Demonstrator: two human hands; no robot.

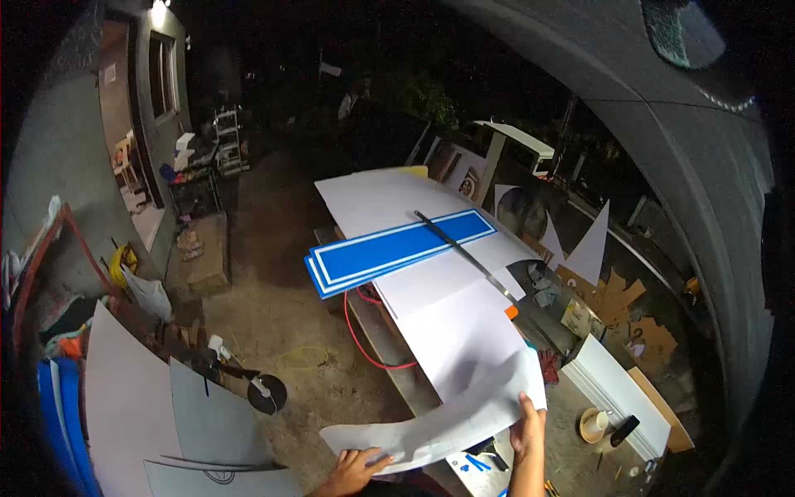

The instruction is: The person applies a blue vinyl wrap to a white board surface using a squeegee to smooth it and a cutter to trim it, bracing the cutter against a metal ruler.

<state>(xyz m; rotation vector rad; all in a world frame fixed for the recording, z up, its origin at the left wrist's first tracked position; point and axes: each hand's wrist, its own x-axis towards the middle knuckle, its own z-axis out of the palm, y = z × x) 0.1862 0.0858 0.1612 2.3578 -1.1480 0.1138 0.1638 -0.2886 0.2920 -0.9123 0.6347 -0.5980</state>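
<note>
A large curved white sheet [447, 427] spans the bottom middle, held between my two hands. My left hand [356, 470] grips its lower left edge, fingers on top. At its right edge my right hand [527, 427] closes on it, thumb up. Beyond the sheet, a table bears white panels [447, 331]. Across them lie stacked blue boards with white borders [397, 253], and a long dark metal bar [468, 255] rests diagonally over the boards. Part of the table's near end is hidden behind the curved sheet.
Large pale panels [128, 398] lean at the lower left, near a black round reel [267, 393]. A red hose [354, 327] loops beside the table. At the right are a white board [621, 398], a cup [595, 424] and cardboard scraps [617, 298]. Small blue pieces [476, 462] lie below.
</note>
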